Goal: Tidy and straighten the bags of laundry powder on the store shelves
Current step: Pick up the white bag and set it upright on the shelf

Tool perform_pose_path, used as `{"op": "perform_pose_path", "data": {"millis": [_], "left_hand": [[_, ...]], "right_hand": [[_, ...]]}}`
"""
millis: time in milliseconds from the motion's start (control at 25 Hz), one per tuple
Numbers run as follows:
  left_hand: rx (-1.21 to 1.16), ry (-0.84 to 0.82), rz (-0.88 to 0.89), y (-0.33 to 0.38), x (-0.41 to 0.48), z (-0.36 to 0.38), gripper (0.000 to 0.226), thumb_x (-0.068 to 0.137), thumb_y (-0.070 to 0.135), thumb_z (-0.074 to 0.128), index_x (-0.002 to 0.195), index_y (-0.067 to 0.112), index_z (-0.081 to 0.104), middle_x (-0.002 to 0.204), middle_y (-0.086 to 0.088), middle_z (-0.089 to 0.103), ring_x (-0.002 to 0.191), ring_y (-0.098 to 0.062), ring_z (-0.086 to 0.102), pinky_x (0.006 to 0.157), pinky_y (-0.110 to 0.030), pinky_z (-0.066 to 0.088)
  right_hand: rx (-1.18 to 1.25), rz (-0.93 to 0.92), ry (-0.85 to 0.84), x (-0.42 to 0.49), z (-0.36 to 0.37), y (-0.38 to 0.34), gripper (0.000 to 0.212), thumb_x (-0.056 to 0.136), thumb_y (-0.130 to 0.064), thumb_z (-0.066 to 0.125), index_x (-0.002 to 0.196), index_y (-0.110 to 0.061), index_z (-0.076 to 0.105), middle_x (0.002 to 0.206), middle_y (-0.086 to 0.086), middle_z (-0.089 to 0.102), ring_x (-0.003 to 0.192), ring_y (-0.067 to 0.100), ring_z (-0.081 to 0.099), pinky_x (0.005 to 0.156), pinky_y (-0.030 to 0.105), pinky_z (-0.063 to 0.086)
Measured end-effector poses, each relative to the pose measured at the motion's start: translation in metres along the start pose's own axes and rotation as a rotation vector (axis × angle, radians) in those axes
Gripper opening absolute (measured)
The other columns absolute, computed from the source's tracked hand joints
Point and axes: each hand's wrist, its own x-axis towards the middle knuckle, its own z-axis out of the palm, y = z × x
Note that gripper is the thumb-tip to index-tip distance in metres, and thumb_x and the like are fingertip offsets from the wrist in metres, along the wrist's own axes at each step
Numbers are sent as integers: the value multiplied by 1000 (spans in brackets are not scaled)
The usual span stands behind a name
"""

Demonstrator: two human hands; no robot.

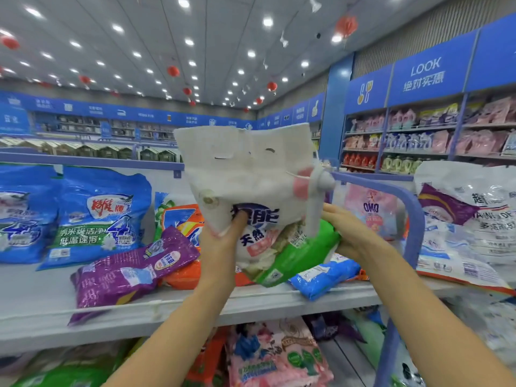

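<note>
Laundry-powder aisle, upper shelf, contents by size.

1. Shelf [42, 311]: pale board running left to right, with a bare stretch at its near left.
2. Blue bags [95, 216]: two standing upright side by side at the left, faces forward.
3. White-and-purple bag [469, 219]: slumped at the far right, beyond the blue rail [416, 219].
4. White-and-green bag [251, 174]: the item in hand. It is lifted clear of the shelf at centre, above the jumbled heap. Its long axis is near upright, with the sealed top and handle slots toward the ceiling and the green base low and swung to the right.
5. Purple bag [131, 269]: lying flat and askew, its lower corner over the shelf's front edge.
6. Orange bag [181, 277]: flat, partly under the purple one.
7. Small blue bag [324, 275]: flat, just below the lifted bag's green base.
8. Left grip [220, 247]: closed on the lower left of the white-and-green bag, thumb pressed on the printed face, fingers hidden behind.
9. Right grip [351, 233]: wrapped round the green base from the right, fingertips hidden behind it.

Note: the bag sits between the two grips, equally near both. Levelling the base probably falls to the right one.
</note>
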Motion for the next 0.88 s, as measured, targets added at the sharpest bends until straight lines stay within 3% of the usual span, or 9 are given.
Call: {"op": "perform_pose_path", "data": {"millis": [40, 120, 200, 320, 440, 520, 600, 720, 880], "left_hand": [[-43, 65, -66, 3, 8, -5, 52, 45, 44, 77, 91, 19, 68, 85, -5, 72, 86, -29, 67, 84, -49, 54], [-71, 160, -179, 13, 20, -16, 69, 36, 52, 85, 93, 18, 67, 88, -11, 71, 88, -34, 67, 86, -58, 51], [-67, 193, -273, 23, 25, -25, 80, 33, 54, 88, 98, 15, 65, 90, -14, 71, 86, -35, 68, 85, -55, 52], [74, 229, -280, 29, 28, -39, 53, 62, 41, 82, 99, 9, 62, 77, -9, 67, 71, -28, 65, 72, -43, 56], [257, 218, -192, 26, 28, -45, 40, 64, 39, 81, 92, 18, 61, 88, -13, 68, 82, -33, 67, 77, -52, 56], [359, 182, -155, 29, 29, -49, 41, 57, 50, 80, 84, 26, 60, 90, -13, 68, 85, -35, 67, 77, -55, 54], [448, 113, -112, 35, 35, -55, 53, 50, 62, 78, 85, 26, 60, 87, -9, 71, 81, -32, 69, 76, -53, 55], [584, 64, -39, 43, 49, -66, 49, 55, 61, 75, 83, 24, 60, 82, -7, 71, 74, -27, 70, 71, -50, 57], [545, 155, -93, 42, 71, -74, 48, 67, 58, 71, 70, 13, 56, 71, -14, 65, 64, -29, 65, 62, -42, 55]], "right_hand": [[-6, -44, -78, -6, 4, 9, 12, 88, -14, 53, 88, -8, 64, 67, 2, 71, 59, 9, 66, 56, 21, 55], [-20, -79, -184, -9, 6, 28, 29, 77, -29, 63, 103, -17, 67, 89, 3, 72, 78, 13, 68, 68, 24, 56], [-173, -75, -272, -8, 4, 40, 38, 84, -27, 60, 120, -16, 58, 110, 2, 68, 100, 15, 65, 83, 27, 54], [-270, -44, -400, -5, 16, 36, 62, 81, -36, 67, 137, -28, 40, 132, -4, 57, 123, 15, 53, 101, 35, 45], [-253, -135, -156, 12, 60, 26, 69, 69, -59, 69, 123, -23, 48, 115, -1, 63, 107, 16, 61, 87, 27, 52], [-310, -233, 151, 24, 93, 30, 53, 74, -66, 52, 90, -15, 57, 86, 1, 62, 84, 17, 60, 72, 32, 49], [-291, -256, 349, 41, 104, 34, 54, 89, -59, 37, 62, -14, 48, 59, 1, 49, 58, 16, 47, 57, 33, 36], [-135, -257, 465, 69, 98, 16, 53, 100, -38, 33, 53, -16, 43, 53, 0, 42, 50, 16, 40, 52, 30, 30], [-101, -222, 470, 105, 89, -11, 60, 92, -58, 35, 56, -11, 39, 54, 6, 41, 49, 17, 41, 48, 27, 34]]}}
